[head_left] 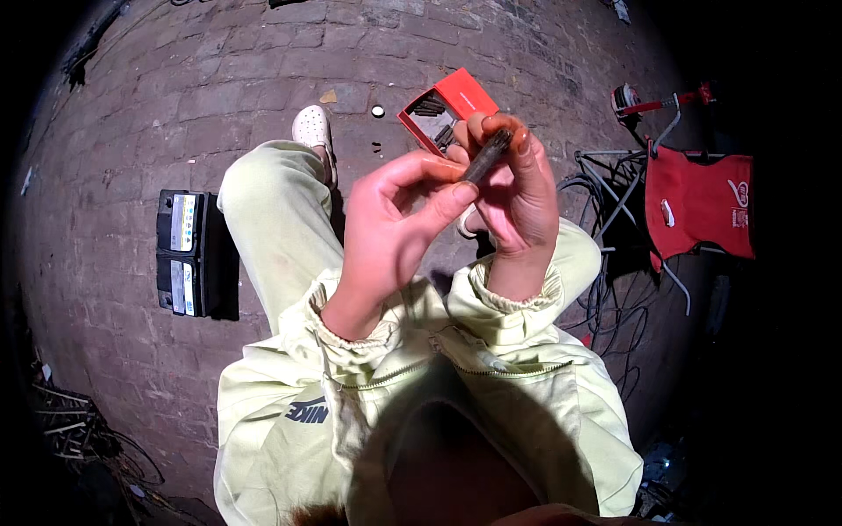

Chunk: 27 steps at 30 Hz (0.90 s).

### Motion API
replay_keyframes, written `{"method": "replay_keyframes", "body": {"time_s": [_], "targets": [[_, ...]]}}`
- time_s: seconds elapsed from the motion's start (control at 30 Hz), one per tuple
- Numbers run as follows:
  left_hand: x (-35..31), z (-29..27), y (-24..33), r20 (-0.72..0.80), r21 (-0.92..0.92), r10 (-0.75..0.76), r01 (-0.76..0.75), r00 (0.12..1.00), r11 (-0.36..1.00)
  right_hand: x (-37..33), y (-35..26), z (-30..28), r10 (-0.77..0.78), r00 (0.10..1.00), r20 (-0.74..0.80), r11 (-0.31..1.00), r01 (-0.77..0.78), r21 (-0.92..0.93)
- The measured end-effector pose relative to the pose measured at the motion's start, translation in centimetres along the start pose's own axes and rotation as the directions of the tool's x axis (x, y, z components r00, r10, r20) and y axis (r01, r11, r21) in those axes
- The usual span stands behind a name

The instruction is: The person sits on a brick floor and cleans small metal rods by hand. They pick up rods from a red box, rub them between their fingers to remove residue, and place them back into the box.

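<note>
A short dark brown rod (pixel 488 158), with a rough end, is held at a slant in front of my body. My left hand (pixel 386 223) pinches its lower end between thumb and index finger. The fingertips of my right hand (pixel 522 197) close around its upper end. Orange-brown stains mark the fingers of both hands. Just beyond them, an open red box (pixel 467 90) sits on the ground with several similar dark pieces (pixel 428 107) inside. My right fingers hide part of the box. What exactly the rod is, I cannot make out.
A black battery (pixel 186 254) stands on the brick floor (pixel 114 219) at left. On the right are a red folding chair (pixel 697 203), loose cables (pixel 605 298) and a red-handled item (pixel 658 105). A small round white cap (pixel 377 111) lies near my white clog (pixel 310 128).
</note>
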<state>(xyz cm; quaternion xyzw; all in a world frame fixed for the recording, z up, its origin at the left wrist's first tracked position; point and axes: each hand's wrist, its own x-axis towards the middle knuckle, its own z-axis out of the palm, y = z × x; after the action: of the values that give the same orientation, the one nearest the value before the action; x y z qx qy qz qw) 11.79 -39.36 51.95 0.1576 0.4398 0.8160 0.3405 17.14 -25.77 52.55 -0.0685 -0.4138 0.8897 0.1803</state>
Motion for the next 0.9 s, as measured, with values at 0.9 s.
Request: {"method": "replay_keyframes", "body": {"time_s": [0.9], "targets": [[0.5, -0.6, -0.3, 0.000, -0.268, -0.092, 0.089, 0.996, 0.959, -0.9, 0.6, 3.9, -0.712, 0.701, -0.049, 0.394, 0.341, -0.854]]}}
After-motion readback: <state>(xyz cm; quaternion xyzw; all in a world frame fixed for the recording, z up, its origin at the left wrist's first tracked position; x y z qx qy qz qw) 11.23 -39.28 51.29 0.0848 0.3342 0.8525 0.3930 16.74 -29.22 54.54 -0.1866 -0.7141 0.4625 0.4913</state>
